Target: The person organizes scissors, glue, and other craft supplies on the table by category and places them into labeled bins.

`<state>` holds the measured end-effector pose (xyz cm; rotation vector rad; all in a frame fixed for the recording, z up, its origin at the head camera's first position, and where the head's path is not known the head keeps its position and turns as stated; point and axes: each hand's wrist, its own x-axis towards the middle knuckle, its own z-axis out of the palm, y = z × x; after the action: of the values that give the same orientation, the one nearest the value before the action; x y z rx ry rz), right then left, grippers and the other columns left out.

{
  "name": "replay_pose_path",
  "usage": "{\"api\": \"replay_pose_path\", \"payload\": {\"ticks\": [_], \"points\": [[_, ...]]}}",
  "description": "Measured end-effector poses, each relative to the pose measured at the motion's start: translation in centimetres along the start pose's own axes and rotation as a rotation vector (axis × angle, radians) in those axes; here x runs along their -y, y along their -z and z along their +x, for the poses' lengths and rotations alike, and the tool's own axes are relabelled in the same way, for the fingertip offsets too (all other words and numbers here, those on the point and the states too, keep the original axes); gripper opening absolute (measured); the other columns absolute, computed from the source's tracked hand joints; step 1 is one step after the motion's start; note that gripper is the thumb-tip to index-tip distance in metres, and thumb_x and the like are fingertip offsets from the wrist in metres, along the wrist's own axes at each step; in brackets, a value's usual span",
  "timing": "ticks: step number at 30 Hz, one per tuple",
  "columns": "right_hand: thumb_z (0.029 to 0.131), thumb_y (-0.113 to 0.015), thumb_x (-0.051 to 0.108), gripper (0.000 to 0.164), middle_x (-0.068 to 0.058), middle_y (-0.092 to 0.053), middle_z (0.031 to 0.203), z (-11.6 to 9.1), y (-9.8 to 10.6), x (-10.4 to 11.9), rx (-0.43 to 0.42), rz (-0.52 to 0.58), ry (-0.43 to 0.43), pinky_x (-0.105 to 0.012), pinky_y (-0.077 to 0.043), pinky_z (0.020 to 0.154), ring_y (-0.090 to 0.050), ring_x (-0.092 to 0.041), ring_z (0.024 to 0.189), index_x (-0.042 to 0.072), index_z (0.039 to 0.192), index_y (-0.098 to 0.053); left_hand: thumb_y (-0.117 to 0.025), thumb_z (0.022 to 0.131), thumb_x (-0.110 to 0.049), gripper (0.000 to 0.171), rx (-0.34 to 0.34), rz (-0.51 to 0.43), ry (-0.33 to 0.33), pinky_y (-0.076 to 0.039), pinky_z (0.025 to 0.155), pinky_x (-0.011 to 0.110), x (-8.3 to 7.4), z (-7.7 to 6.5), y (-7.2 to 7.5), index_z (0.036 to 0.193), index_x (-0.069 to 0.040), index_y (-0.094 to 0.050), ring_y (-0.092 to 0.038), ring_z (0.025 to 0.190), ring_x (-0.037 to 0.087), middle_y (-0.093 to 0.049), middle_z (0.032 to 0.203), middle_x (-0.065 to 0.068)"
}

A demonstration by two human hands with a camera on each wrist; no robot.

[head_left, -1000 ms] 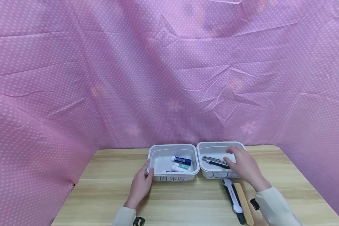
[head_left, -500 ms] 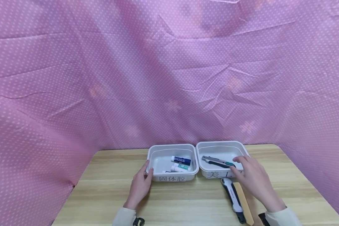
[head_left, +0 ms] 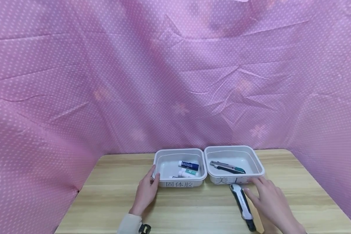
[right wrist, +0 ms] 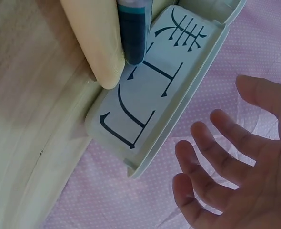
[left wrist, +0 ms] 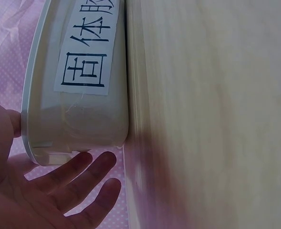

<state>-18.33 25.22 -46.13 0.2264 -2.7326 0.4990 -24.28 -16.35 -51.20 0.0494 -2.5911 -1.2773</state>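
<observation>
My left hand [head_left: 146,193] rests at the left front corner of a white bin [head_left: 179,179], its thumb at the rim [left wrist: 28,119] and its fingers beside the end wall. Inside lie several glue sticks, one dark blue [head_left: 189,165] and one white and green [head_left: 190,172]. Over the front right corner of a second white bin [head_left: 234,149] hovers my right hand [head_left: 273,201], fingers spread loosely and holding nothing. That bin holds utility knives [head_left: 228,167]. Below it on the table lie a large grey and black utility knife [head_left: 242,204] and a long tan piece with a rounded end [right wrist: 95,43], partly hidden by the hand.
Both bins stand side by side at the back of the wooden table [head_left: 193,214], with paper labels on their fronts, such as the left label [left wrist: 88,52]. A pink dotted curtain [head_left: 175,81] hangs close behind and around the table.
My right hand has drawn back out of the right bin, toward the front right, to above the tan piece. The left hand stays at the left bin.
</observation>
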Motion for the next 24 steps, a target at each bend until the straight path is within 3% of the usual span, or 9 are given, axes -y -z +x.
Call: {"api": "replay_pose_path", "payload": {"ticks": [9,16,20,24], "points": [[0.086,-0.081,0.037,0.039,-0.008,-0.069,0.113,-1.1,-0.6,0.7,0.051,-0.057,0.017,-0.056,-0.055,0.073,-0.067,-0.034,0.093,0.012,0.114,-0.071,-0.052,0.107,-0.035,0.055,0.009,0.002,-0.014,-0.054,0.075,0.033,0.2,0.1,0.0,0.155,-0.010,-0.044,-0.058,0.082,0.015,-0.068,0.098,0.009],[0.083,-0.083,0.041,0.039,-0.005,-0.069,0.107,-1.6,-1.8,1.0,0.043,-0.086,0.044,-0.047,-0.053,0.062,-0.066,-0.027,0.085,0.015,0.109,-0.072,-0.053,0.107,-0.034,0.055,-0.004,0.000,-0.003,-0.056,0.095,0.047,0.4,0.1,0.0,0.155,-0.010,-0.043,-0.064,0.105,0.023,-0.065,0.135,0.017],[0.083,-0.083,0.043,0.040,-0.007,-0.071,0.104,-1.8,-2.6,1.1,0.092,-0.123,0.052,-0.047,-0.055,0.065,-0.066,-0.027,0.087,0.014,0.107,-0.072,-0.052,0.108,-0.034,0.055,0.008,-0.002,0.002,-0.056,0.093,0.045,0.4,0.1,0.0,0.156,-0.011,-0.042,-0.063,0.102,0.024,-0.065,0.133,0.018],[0.083,-0.080,0.047,0.044,-0.006,-0.068,0.101,-1.8,-3.3,0.9,0.185,-0.153,0.038,-0.044,-0.053,0.066,-0.062,-0.021,0.082,0.013,0.109,-0.072,-0.051,0.108,-0.034,0.055,0.013,-0.003,0.002,-0.055,0.099,0.048,0.4,0.1,-0.1,0.157,-0.010,-0.041,-0.063,0.110,0.025,-0.061,0.141,0.019]]}}
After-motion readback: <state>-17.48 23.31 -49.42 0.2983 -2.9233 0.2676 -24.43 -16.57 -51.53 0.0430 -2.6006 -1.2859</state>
